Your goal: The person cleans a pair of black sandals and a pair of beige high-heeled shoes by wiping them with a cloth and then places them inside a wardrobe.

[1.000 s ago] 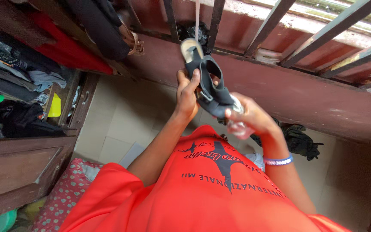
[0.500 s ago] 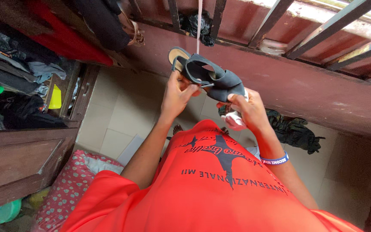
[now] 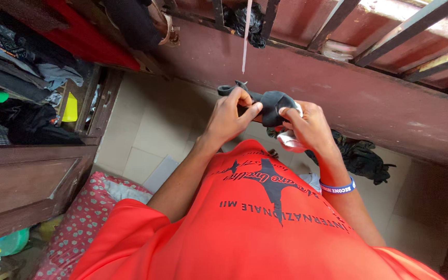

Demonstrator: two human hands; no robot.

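In front of my chest I hold a black strappy sandal point(image 3: 271, 102) with both hands. My left hand point(image 3: 230, 115) grips its strap end, fingers curled over the top. My right hand point(image 3: 307, 126) holds the other side of the sandal and also presses a white cloth point(image 3: 288, 139) against it; the cloth shows under my fingers. A blue wristband point(image 3: 337, 187) sits on my right wrist. My orange shirt point(image 3: 255, 223) fills the lower part of the view.
A dark red wall point(image 3: 369, 103) with window bars point(image 3: 333, 23) runs across the top. A wooden wardrobe point(image 3: 32, 171) stuffed with clothes stands left. Dark clothing point(image 3: 361, 158) lies on the tiled floor point(image 3: 146, 135). A patterned cushion point(image 3: 73, 228) is lower left.
The sandal has come down from upright near the window bars to level in front of my hands. My left hand shifted over its strap. My right hand stays on it with the cloth.
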